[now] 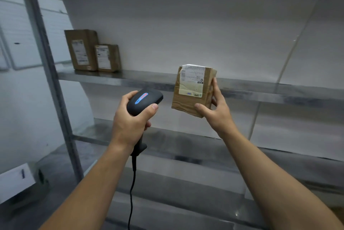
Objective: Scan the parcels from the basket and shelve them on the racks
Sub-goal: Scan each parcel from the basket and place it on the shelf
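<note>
A black cable (131, 192) hangs below the middle shelf (279, 91) of the metal rack. The left hand (130, 123) wraps its fingers and thumb around a black scanner (144, 100), held in front of and below that shelf's front edge with its head turned toward the parcel (191, 91). The right hand (217, 114) pinches this brown parcel, thumb on its lower front and fingers along its right side. The parcel is held up in front of the shelf's edge, white label facing the camera. At the shelf's far left end, a tall box (81, 49) and a shorter box (108, 58) stand upright, touching.
</note>
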`<state>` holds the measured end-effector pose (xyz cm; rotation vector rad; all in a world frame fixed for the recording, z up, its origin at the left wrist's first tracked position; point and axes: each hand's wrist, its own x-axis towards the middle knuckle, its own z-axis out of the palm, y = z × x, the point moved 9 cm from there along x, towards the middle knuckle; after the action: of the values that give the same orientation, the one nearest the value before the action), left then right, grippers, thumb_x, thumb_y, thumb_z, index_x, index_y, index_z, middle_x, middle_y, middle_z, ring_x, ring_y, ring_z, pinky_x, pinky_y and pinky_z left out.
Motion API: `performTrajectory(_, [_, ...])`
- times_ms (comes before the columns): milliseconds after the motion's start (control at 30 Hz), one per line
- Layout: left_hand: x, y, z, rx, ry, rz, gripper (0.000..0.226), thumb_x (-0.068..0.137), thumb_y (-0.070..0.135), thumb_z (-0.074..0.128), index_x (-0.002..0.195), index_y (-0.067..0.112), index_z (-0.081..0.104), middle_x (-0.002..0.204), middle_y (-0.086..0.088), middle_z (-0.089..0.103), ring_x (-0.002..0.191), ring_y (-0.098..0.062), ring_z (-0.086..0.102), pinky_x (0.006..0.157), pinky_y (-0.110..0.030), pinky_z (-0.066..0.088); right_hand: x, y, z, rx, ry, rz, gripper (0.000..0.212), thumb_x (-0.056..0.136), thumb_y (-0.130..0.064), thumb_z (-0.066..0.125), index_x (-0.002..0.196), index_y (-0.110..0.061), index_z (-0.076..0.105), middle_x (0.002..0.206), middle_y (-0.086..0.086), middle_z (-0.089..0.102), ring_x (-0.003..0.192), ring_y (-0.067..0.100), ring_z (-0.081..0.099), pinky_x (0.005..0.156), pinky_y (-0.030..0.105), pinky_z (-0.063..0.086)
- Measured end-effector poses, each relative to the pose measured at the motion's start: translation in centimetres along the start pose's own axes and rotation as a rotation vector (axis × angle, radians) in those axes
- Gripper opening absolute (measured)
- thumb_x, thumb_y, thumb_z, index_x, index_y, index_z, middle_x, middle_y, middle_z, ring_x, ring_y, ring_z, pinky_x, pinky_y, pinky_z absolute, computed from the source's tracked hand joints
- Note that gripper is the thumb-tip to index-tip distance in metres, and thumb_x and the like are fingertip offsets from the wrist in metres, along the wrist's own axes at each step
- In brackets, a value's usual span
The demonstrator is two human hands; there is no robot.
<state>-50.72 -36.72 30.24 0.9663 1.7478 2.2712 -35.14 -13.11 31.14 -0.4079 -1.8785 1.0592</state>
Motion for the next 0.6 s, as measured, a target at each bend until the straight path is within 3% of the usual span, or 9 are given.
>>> performTrajectory(133, [1.2,0.9,-2.1,0.027,0.057,0.028,0.069,0.064,0.047,0.08,0.125,0.027,0.058,0.098,-0.011,0.07,0.059,-0.018,0.063,0.059,-0.033,0.054,1.8,-0.7,2.6,0.025,-0.033,-0.025,0.099,0.083,-0.019,0.079,0.154,-0.054,0.02,0.148,-0.011,0.046,0.133,0.01,0.048,0.111,0.045,0.046])
performTrajectory(333, [5.2,0.2,-5.1,0.028,0.116,0.048,0.062,0.068,0.044,0.08,0.124,0.028,0.058,0.098,-0.011,0.07,0.057,-0.019,0.062,0.058,-0.033,0.052,5.3,-1.1,7.1,0.039,-0.073,-0.036,0.1,0.068,-0.043,0.077,0.146,-0.064,0.02,0.151,-0.009,0.043,0.137,0.014,0.045,0.11,0.049,0.047])
performTrajectory(400, [7.1,-0.2,-6.0,0.027,0.125,0.061,0.057,0.071,0.041,0.078,0.122,0.03,0.058,0.098,-0.011,0.07,0.058,-0.018,0.062,0.057,-0.032,0.052,6.9,-1.1,8.8,0.055,-0.076,-0.05,0.101,0.071,-0.035,0.079,0.15,-0.06,0.02,0.15,-0.009,0.044,0.136,0.012,0.047,0.11,0.047,0.047])
performTrajectory(500, [10.4,-0.9,-7.5,0.023,0.136,0.074,0.066,0.071,0.041,0.078,0.131,0.024,0.056,0.1,-0.013,0.069,0.059,-0.018,0.062,0.057,-0.03,0.052,9.8,-0.9,11.5,0.067,-0.073,-0.08,0.101,0.08,-0.016,0.079,0.155,-0.051,0.021,0.147,-0.01,0.047,0.132,0.009,0.05,0.108,0.046,0.049])
performTrajectory(600, [14.3,-1.6,-9.1,0.017,0.139,0.088,0.065,0.071,0.04,0.078,0.13,0.025,0.056,0.101,-0.014,0.069,0.057,-0.018,0.062,0.057,-0.03,0.052,12.9,-1.1,14.6,0.048,-0.071,-0.097,0.104,0.079,-0.018,0.079,0.155,-0.052,0.017,0.146,-0.005,0.044,0.131,0.011,0.05,0.106,0.049,0.05])
